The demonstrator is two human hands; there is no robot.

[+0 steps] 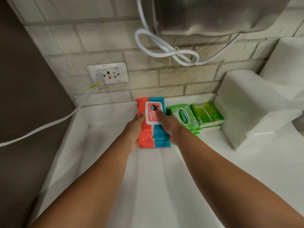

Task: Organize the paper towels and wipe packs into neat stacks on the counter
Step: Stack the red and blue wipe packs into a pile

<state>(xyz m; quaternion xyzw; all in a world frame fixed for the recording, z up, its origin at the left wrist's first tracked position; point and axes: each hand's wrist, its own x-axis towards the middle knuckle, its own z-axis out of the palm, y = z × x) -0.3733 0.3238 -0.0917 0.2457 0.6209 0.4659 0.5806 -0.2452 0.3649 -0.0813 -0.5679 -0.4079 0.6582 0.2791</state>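
Note:
A stack of red-and-blue wipe packs (152, 129) stands on the white counter (158, 178) against the brick wall. My left hand (135, 129) grips the stack's left side, thumb on the top pack. My right hand (169, 127) holds the right side, thumb lying on the white lid. To the right sit green Sanicare wipe packs (184, 118) in a stack, then green tissue packs (206, 114). Farther right lie folded white paper towels (250, 109) in a tall pile.
A wall socket (107, 73) with a plugged white cable (49, 124) is at the back left. A steel dispenser (213, 15) with a looped cord (166, 48) hangs above. More white paper stacks (286, 63) stand at the far right.

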